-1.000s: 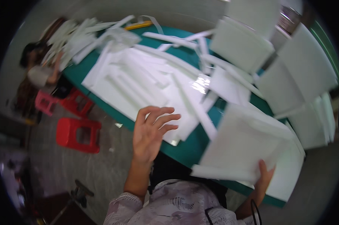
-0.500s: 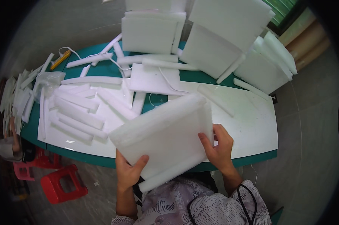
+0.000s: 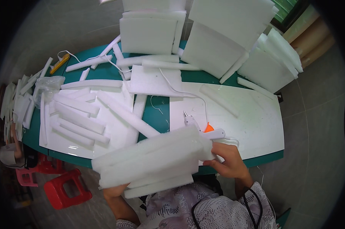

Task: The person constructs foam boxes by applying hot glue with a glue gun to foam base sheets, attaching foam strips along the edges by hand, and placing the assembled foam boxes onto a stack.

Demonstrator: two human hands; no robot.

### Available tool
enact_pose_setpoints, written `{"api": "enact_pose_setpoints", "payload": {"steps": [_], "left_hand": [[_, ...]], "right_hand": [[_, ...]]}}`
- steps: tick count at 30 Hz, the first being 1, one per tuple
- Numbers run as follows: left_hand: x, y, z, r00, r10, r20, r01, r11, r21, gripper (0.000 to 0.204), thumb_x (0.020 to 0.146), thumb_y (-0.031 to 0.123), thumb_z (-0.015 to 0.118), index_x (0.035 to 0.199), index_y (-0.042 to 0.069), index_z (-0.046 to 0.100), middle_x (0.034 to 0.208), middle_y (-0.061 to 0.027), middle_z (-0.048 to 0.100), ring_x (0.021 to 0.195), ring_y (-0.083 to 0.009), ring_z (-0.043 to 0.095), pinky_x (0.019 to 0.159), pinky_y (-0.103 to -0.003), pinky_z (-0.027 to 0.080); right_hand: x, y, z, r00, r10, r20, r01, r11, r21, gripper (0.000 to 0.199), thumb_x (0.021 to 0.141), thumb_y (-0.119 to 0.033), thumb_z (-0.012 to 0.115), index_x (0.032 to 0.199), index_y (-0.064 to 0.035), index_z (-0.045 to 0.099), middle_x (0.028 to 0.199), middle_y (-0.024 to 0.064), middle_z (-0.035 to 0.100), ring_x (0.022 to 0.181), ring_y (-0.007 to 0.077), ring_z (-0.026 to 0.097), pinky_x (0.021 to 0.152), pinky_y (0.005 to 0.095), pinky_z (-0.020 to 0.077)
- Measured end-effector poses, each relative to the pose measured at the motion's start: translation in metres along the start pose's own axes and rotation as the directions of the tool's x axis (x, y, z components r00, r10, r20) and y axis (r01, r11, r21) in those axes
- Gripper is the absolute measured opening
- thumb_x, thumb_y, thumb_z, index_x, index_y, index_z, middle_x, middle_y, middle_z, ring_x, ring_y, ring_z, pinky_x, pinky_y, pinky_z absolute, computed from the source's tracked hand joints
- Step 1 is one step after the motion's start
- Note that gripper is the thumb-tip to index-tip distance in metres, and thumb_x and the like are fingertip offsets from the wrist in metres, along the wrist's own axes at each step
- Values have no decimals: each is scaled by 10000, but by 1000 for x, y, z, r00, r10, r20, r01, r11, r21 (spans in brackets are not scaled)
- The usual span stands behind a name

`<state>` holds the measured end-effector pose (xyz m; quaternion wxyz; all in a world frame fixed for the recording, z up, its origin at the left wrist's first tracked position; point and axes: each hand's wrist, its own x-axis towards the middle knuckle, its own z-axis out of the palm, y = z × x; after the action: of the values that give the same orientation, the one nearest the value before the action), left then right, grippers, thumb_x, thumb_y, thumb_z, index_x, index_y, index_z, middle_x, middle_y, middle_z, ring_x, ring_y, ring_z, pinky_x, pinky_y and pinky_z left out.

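A white foam box-like piece, built from a panel and strips, is held tilted over the table's near edge, its layered long side toward me. My left hand grips it from below at the left end; most of the fingers are hidden behind the foam. At the right end, my right hand is closed on the foam with thumb and fingers. Just beyond the piece, a white glue gun with an orange trigger lies on a white board, its cord running back.
Loose foam strips cover the left board. Foam panels stand stacked along the back of the green table. A yellow power strip and a clear plastic bag are at left. A red stool stands below; another person sits far left.
The foam piece has tipped and moved down-left, turning its long side into view. My left hand has slid mostly beneath it. The glue gun, hidden before, now shows.
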<state>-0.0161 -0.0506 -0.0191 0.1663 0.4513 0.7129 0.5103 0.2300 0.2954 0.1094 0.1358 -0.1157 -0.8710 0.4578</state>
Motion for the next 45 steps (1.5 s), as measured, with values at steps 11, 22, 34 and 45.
{"api": "enact_pose_setpoints", "payload": {"steps": [11,22,34,45], "left_hand": [[-41,26,-53,785,-336,-520,155,920,-361,847,733,179,846,1401,-66,387,1324,-168,537,1199,-265,536,1037,-414,423],[42,93,8,984,-175,-27,170,977,-127,584,691,116,805,1205,-60,593,1062,-146,714,985,-219,683,880,-351,520],[69,144,34,971,-59,230,61,998,-1,457,788,166,793,1142,-26,577,863,-190,710,761,-346,722,670,-366,561],[30,107,-4,920,-389,48,366,809,-460,546,674,116,822,1146,-46,602,955,-160,711,867,-263,700,820,-370,538]], "right_hand": [[-30,38,-85,798,44,-601,-276,913,-300,278,866,0,614,1141,26,645,1000,156,670,871,239,634,770,305,474],[-1,-22,-8,935,-281,-215,253,956,-148,636,790,-171,767,1363,-29,532,1361,205,548,1273,387,523,1090,484,384],[29,-50,42,791,-611,25,541,681,-494,458,640,-97,658,1082,18,678,916,82,623,784,218,625,634,324,538],[8,-24,-19,677,51,-734,173,959,226,297,873,-159,754,1067,33,638,916,98,662,783,158,638,703,296,512]]}}
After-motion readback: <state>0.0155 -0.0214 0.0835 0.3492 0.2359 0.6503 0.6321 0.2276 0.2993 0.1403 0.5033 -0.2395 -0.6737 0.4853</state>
